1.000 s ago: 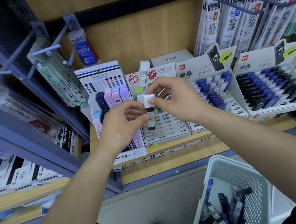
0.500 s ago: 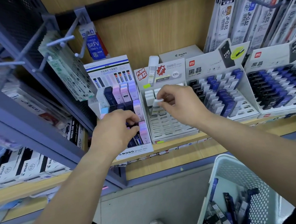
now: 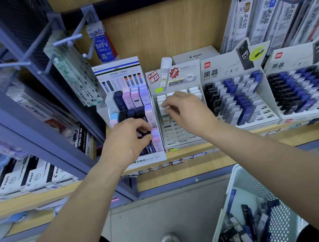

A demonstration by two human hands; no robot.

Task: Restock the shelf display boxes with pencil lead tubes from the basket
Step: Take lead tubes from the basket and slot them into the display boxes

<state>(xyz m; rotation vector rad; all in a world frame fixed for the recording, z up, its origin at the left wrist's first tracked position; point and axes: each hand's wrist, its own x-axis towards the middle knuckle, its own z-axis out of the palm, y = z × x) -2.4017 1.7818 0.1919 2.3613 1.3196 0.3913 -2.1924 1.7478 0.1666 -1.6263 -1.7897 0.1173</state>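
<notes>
Pinching a white-capped lead tube (image 3: 164, 113) with the right hand (image 3: 189, 113), at the white display box (image 3: 182, 136) on the wooden shelf (image 3: 198, 164). Can't tell about the left hand (image 3: 129, 139), curled over the MONO box (image 3: 149, 159).

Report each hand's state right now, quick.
Left hand: curled over the MONO display box; whether it holds anything cannot be told.
Right hand: pinching a white-capped lead tube at the white display box.

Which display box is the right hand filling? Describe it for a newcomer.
On the wooden shelf, the box is second from the left in the row of four, under the right hand. Only it holds white-capped tubes, with its front slots empty.
</notes>
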